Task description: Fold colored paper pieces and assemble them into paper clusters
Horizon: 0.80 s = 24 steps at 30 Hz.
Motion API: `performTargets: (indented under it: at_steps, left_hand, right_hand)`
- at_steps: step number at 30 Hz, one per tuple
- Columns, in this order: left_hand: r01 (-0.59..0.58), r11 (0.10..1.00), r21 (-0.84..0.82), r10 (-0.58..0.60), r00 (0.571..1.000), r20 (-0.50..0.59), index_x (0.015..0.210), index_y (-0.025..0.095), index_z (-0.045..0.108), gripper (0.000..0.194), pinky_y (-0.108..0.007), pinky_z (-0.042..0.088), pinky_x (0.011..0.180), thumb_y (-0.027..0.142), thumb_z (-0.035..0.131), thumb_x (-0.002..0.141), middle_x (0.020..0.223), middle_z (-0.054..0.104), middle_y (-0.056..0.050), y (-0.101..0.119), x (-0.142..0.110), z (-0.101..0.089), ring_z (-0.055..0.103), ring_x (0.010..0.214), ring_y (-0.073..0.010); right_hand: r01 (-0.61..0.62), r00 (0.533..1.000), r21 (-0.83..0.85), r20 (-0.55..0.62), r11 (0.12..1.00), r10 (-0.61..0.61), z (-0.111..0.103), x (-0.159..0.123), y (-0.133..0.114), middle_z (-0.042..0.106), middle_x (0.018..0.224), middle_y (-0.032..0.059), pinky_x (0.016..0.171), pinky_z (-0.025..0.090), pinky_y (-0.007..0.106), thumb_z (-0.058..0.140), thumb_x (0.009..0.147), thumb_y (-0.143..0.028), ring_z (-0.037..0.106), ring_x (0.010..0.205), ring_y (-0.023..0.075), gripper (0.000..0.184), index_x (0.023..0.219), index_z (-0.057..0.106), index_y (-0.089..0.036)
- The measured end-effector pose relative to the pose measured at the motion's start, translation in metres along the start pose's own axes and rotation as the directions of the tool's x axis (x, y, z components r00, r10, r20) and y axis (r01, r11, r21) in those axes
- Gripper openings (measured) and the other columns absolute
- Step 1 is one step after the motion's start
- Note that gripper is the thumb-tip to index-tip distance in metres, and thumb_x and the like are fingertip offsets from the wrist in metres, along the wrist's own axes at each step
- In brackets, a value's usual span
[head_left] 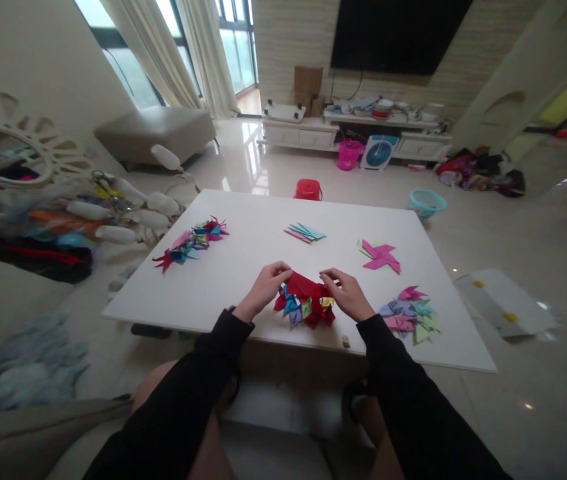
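Note:
A red folded paper piece [304, 285] is stretched between my hands above the near edge of the white table [243, 267]. My left hand [266, 287] pinches its left corner between thumb and fingers. On the other side, my right hand [346, 291] has its thumb and fingers curled together at the right end of the red paper. Right below lies a pile of small folded papers [294, 308] in blue, green, purple, yellow and red, partly hidden by the red piece. A tiny yellowish object [345, 341] sits at the table's front edge.
Folded paper clusters lie at the left [193, 243] and right [408, 315]. A pink paper pinwheel [381, 257] and thin blue and pink strips [306, 233] are farther back. Beyond the table stand a red stool [308, 189] and a turquoise basin [427, 203]; a lamp [148, 207] is left.

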State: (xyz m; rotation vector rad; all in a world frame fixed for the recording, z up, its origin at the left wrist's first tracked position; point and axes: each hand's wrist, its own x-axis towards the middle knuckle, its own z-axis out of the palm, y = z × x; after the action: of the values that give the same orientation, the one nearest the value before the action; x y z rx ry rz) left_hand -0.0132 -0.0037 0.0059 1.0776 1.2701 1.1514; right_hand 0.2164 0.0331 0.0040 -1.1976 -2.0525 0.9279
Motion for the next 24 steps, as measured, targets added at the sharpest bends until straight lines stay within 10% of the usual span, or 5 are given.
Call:
performTargets:
  at_steps: [5,13,24]
  left_hand:
    - [0.037,0.999,-0.033,-0.035,0.998,0.046,0.081,0.016,0.063,0.020,-0.020,0.040,0.052,0.036,0.068,0.077,0.069,0.060,0.001,-0.012,0.018,0.010,0.054,0.060,-0.0095]
    - [0.199,0.935,-0.294,-0.147,0.971,0.191,0.096,0.017,0.067,0.036,-0.024,0.051,0.068,0.036,0.083,0.070,0.098,0.071,-0.007,-0.016,0.023,0.022,0.068,0.079,-0.0143]
    - [0.191,0.907,-0.375,-0.158,0.981,0.117,0.083,0.014,0.068,0.030,-0.023,0.053,0.062,0.037,0.084,0.071,0.072,0.068,-0.002,-0.026,0.016,0.032,0.064,0.065,-0.0115]
  right_hand:
    - [-0.113,0.986,0.207,0.143,0.972,0.085,0.013,0.001,0.004,0.076,0.087,0.0039,0.074,0.052,0.031,0.065,0.086,-0.038,0.068,0.079,0.0191,0.022,0.093,0.074,-0.019]
    - [-0.210,0.928,0.666,-0.094,0.716,0.360,0.026,0.017,0.008,0.071,0.075,-0.0006,0.064,0.052,0.028,0.083,0.067,-0.048,0.064,0.066,0.0152,0.039,0.090,0.065,-0.021]
    - [-0.198,0.954,0.491,-0.103,0.848,0.282,0.036,0.010,-0.009,0.072,0.074,0.0036,0.061,0.052,0.030,0.080,0.074,-0.049,0.067,0.066,0.0186,0.036,0.090,0.070,-0.019]
